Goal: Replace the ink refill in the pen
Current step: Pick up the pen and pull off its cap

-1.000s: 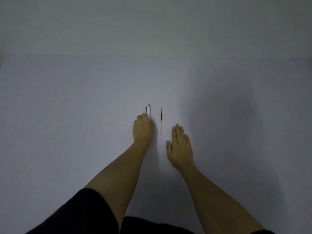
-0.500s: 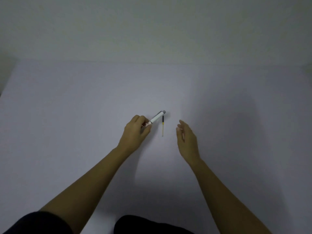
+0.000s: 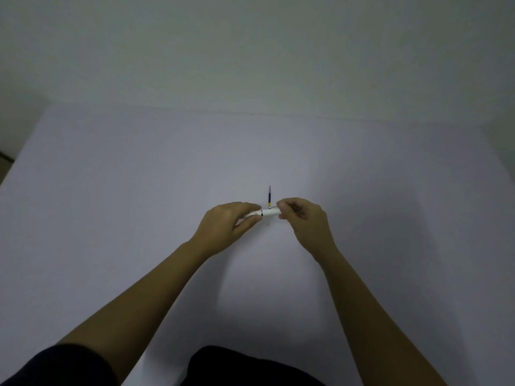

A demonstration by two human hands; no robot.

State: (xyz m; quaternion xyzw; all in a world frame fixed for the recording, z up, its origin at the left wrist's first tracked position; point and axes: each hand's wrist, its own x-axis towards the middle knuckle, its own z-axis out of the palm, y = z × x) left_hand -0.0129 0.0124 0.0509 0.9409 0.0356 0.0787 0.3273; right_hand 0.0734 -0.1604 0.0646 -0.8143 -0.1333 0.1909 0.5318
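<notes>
Pen (image 3: 268,212) between both hands' fingers (image 3: 284,209), refill (image 3: 269,196) just beyond.

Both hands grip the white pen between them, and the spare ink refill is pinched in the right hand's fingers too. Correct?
Not quite. The head view shows the ink refill lying on the table beyond the hands, unheld. The left hand and right hand do grip the white pen.

The pen (image 3: 269,212) lies crosswise above the surface (image 3: 111,190), between the left hand (image 3: 227,227) at its left end and the right hand (image 3: 302,218) at its right end. The refill (image 3: 269,196) lies on the surface just behind the pen, pointing away from the person.
</notes>
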